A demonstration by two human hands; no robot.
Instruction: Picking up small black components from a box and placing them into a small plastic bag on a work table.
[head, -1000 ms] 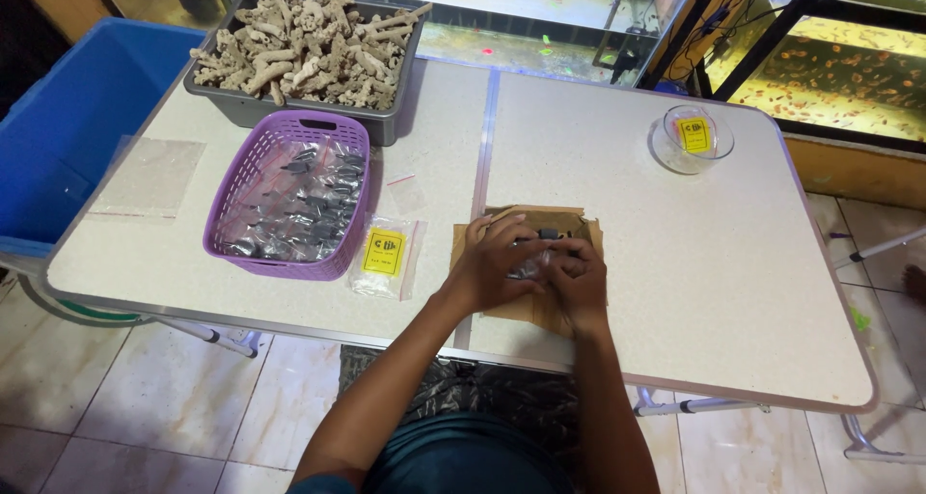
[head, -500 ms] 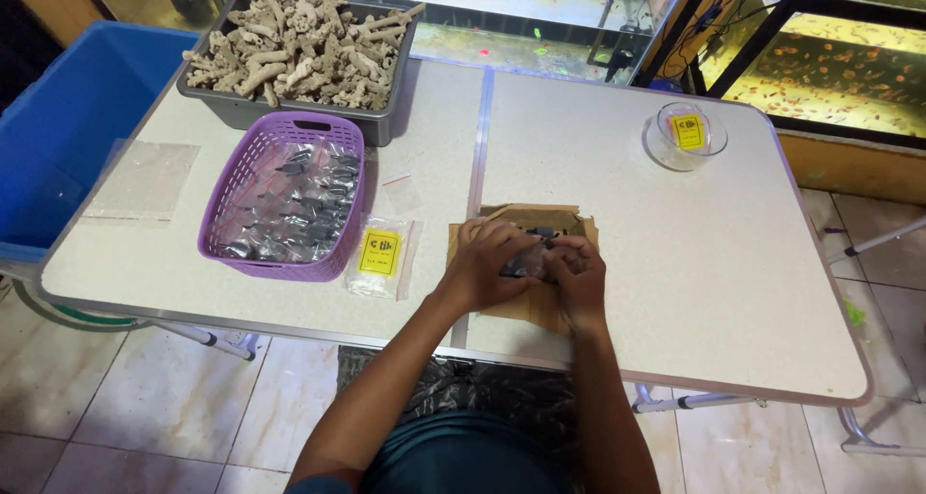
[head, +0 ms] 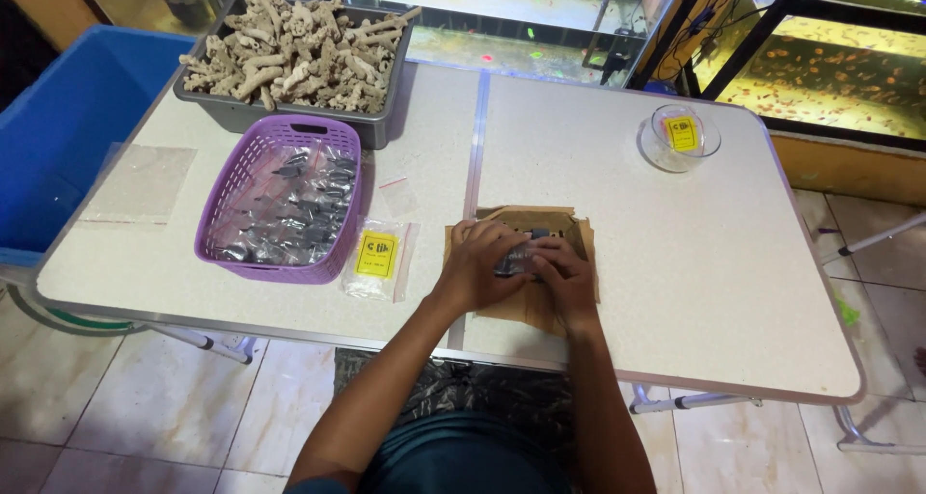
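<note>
At frame centre, left hand and right hand together pinch a small grey packet over the flattened brown cardboard sheet; best kept low, fingertips tight.

Left of the fingers lies a clear packet with a square yellow label; far right beyond them, a yellow label inside a clear round dish.
</note>
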